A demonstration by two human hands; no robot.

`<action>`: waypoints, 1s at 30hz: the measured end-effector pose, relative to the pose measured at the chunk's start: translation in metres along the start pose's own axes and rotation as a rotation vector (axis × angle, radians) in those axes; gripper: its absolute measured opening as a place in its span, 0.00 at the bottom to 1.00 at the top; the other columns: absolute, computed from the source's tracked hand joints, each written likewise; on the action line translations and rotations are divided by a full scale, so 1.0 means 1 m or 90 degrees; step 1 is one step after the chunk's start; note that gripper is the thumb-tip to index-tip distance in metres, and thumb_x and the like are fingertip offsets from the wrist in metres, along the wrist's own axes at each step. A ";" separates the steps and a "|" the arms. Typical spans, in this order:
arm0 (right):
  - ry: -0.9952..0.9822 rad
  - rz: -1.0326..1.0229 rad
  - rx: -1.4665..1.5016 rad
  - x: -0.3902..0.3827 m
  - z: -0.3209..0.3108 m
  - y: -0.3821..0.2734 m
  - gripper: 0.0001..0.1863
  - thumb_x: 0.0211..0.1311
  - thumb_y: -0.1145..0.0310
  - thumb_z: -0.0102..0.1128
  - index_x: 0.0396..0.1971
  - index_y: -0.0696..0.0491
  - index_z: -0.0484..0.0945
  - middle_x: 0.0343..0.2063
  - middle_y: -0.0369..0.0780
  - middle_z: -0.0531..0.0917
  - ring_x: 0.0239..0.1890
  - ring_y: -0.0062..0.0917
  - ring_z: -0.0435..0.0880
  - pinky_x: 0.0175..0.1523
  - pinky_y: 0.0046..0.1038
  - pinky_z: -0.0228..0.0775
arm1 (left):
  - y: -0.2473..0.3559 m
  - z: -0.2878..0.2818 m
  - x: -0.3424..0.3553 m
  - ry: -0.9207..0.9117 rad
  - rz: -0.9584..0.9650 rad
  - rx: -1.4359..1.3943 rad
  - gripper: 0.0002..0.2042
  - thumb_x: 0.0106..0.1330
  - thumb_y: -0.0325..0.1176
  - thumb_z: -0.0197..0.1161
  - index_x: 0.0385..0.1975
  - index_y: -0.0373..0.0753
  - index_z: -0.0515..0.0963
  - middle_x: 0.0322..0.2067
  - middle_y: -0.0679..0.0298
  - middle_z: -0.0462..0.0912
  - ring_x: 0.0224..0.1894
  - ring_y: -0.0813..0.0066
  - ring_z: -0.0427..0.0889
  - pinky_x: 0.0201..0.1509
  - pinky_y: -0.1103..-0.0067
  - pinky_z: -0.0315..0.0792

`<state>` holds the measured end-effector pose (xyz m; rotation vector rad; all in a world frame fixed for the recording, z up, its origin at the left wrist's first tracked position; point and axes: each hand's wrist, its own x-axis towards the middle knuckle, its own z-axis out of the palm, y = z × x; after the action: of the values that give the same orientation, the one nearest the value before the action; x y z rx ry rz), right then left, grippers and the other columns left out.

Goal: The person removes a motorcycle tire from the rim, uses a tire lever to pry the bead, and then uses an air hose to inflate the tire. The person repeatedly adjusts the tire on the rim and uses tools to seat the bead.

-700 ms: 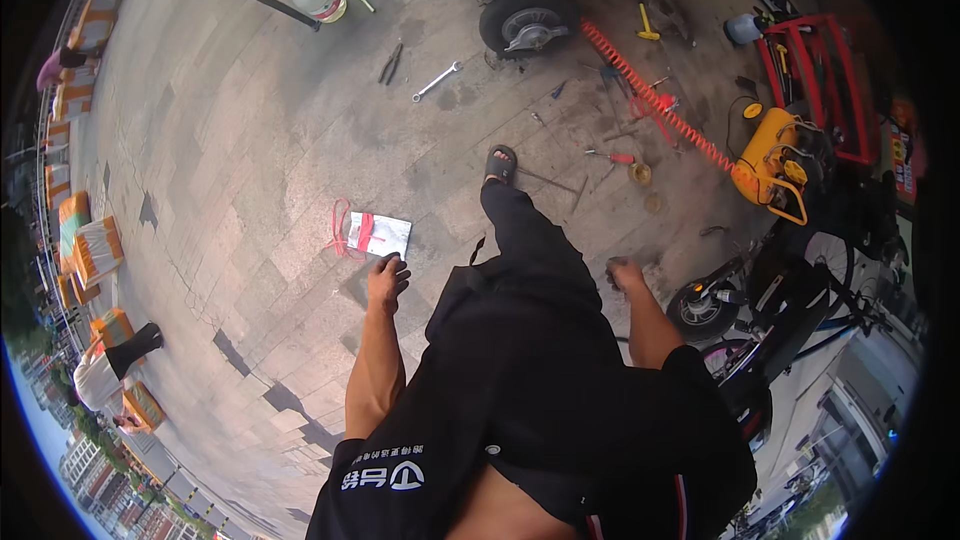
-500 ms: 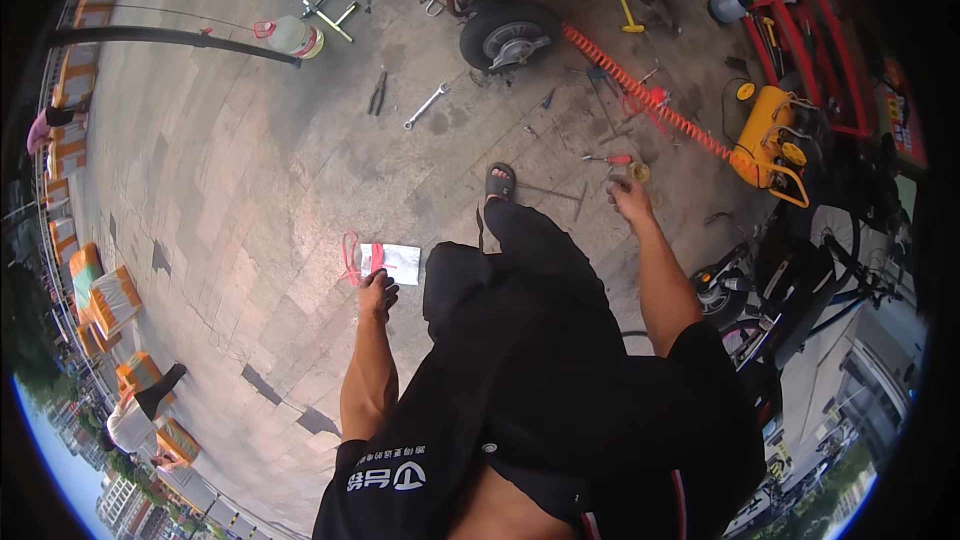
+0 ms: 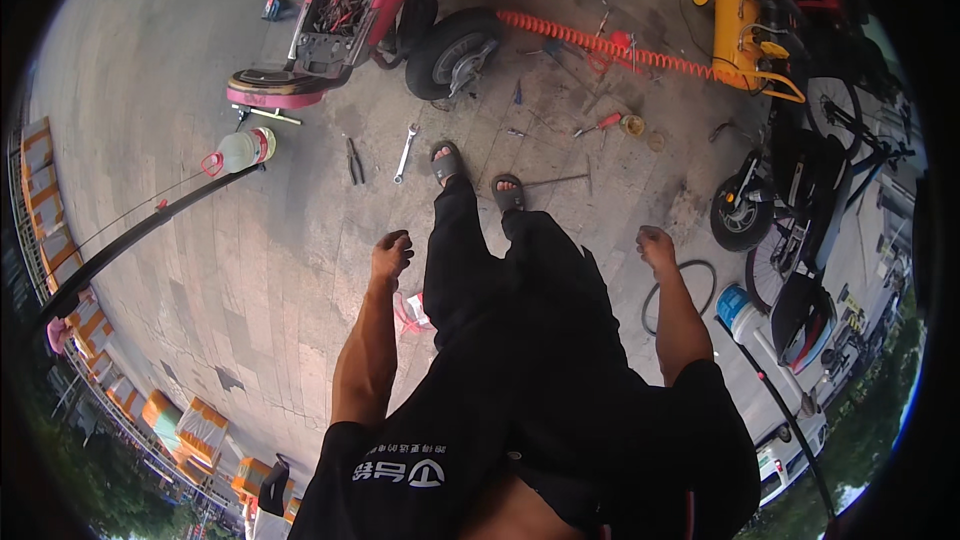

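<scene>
My left hand (image 3: 392, 258) hangs in the air left of my legs with its fingers curled in, and I see nothing in it. Below it on the paving, partly hidden by my trouser leg, lies a white and red packet (image 3: 416, 309) beside a red cord or strap (image 3: 404, 317). On the other side, my right hand (image 3: 656, 249) is loosely closed, with nothing showing in it. The nearest thing to it is a dark rubber hoop (image 3: 712, 280) on the ground.
Ahead lie a combination wrench (image 3: 406, 153), pliers (image 3: 354, 160), a red-handled screwdriver (image 3: 600, 124) and a T-shaped bar (image 3: 555, 181). A pink scooter (image 3: 350, 10) with a bare wheel (image 3: 452, 52) stands beyond. An orange coiled hose (image 3: 590, 40) runs to a yellow compressor (image 3: 738, 35).
I have stepped and turned: the scooter and tools have shifted left in view. Both feet show now. The packet has slid down beside my leg, and both hands remain raised from the ground.
</scene>
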<state>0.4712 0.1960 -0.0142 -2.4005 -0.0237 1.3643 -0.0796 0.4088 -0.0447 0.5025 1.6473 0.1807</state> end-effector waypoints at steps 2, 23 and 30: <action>0.005 0.068 -0.032 -0.025 0.012 0.031 0.14 0.67 0.64 0.64 0.49 0.53 0.82 0.34 0.35 0.84 0.30 0.18 0.81 0.30 0.21 0.71 | 0.032 -0.006 0.034 -0.047 0.023 0.048 0.16 0.69 0.38 0.63 0.53 0.37 0.82 0.36 0.65 0.84 0.31 0.75 0.83 0.30 0.80 0.72; -0.091 -0.026 -0.016 0.083 0.084 -0.005 0.15 0.68 0.65 0.64 0.49 0.57 0.84 0.33 0.41 0.88 0.33 0.23 0.85 0.42 0.27 0.77 | 0.118 0.087 0.089 -0.034 0.018 0.192 0.18 0.70 0.38 0.62 0.56 0.37 0.81 0.40 0.63 0.86 0.38 0.73 0.86 0.40 0.77 0.76; -0.118 -0.025 -0.045 0.232 0.137 -0.002 0.15 0.66 0.62 0.64 0.47 0.54 0.85 0.35 0.43 0.89 0.36 0.28 0.88 0.45 0.30 0.78 | 0.087 0.189 0.126 -0.085 -0.053 0.155 0.19 0.71 0.41 0.65 0.58 0.39 0.79 0.44 0.63 0.86 0.42 0.75 0.85 0.46 0.77 0.77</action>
<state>0.4801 0.2869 -0.2676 -2.3078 -0.1702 1.5881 0.1152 0.5071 -0.1513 0.6162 1.5642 -0.1146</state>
